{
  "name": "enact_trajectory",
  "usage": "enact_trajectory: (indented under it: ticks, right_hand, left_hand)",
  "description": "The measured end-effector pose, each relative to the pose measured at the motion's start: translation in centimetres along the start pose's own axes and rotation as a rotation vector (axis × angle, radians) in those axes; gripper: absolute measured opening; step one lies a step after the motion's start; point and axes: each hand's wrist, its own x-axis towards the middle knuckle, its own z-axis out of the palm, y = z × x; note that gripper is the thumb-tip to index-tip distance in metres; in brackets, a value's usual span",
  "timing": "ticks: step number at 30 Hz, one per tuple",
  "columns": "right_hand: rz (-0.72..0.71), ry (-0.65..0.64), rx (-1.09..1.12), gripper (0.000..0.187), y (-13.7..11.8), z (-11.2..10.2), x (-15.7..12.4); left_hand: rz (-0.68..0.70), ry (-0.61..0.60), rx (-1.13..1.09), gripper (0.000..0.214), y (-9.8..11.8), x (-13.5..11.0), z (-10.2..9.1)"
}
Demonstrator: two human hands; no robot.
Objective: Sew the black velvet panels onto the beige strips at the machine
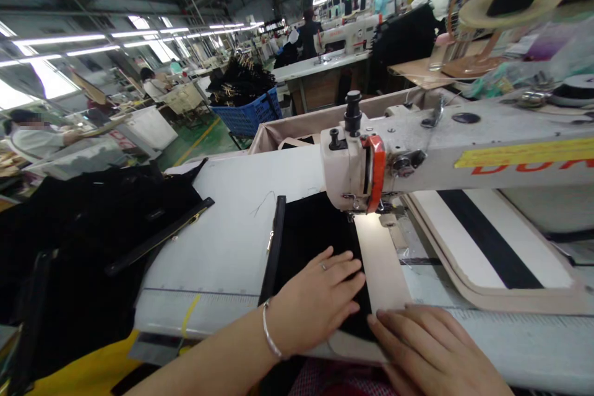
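Black fabric panel (315,229) flat on the bench (232,241), both hands pressing it at the sewing machine (362,167).

Left hand (320,300) lies palm down on the black panel, fingers spread, no pinch, nothing held; bracelet on the wrist. Right hand (431,346) lies flat on the beige strip (380,266) where it meets the panel's right edge, also open, fingertips touching the seam line. Panel's far end sits under the machine head, lit by its lamp; needle itself too small to make out. To do this well, my read: keep both palms flat and even, edges of strip and panel aligned, fingers well clear of the presser foot, feed straight with no bunching. Black zipper-like strip (275,247) runs along the panel's left edge. Heap of dark cloth (93,229) to the left.
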Motion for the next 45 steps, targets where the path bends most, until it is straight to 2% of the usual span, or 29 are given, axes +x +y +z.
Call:
enact_trajectory:
  ticks: [3, 7, 13, 17, 22, 28, 32, 39, 45]
  right_hand:
    - [0.017, 0.005, 0.025, 0.026, 0.3, 0.0, 0.4]
    - [-0.003, -0.008, 0.014, 0.030, 0.9, 0.3, 0.7]
    - [0.055, -0.134, 0.039, 0.044, 1.8, 1.6, 0.7]
    - [0.144, -0.149, 0.085, 0.043, 2.4, 2.1, 1.2]
    - [0.198, -0.167, 0.116, 0.036, 3.3, 2.4, 2.3]
    - [0.239, -0.215, 0.113, 0.036, 4.9, 3.2, 3.9]
    - [0.237, -0.222, 0.086, 0.036, 5.9, 3.7, 5.0]
    - [0.257, -0.234, 0.007, 0.040, 6.6, 4.5, 6.3]
    - [0.277, -0.221, 0.003, 0.041, 6.7, 5.0, 6.4]
  left_hand:
    - [0.058, 0.027, -0.069, 0.031, 1.2, -1.9, 0.5]
    - [0.092, 0.082, -0.091, 0.029, 0.9, -2.6, 1.5]
    - [0.134, 0.183, -0.053, 0.030, -1.0, -0.9, 1.9]
    - [0.135, 0.254, 0.001, 0.028, -2.0, 0.2, 1.8]
    - [0.124, 0.243, 0.059, 0.028, -3.4, 1.5, 1.8]
    - [0.103, 0.205, 0.089, 0.029, -5.3, 3.0, 1.9]
    - [0.084, 0.197, 0.062, 0.023, -6.5, 4.2, 1.7]
    - [-0.040, 0.224, 0.001, 0.022, -8.1, 5.8, 1.9]
    - [-0.101, 0.249, -0.016, 0.026, -8.5, 6.1, 2.2]
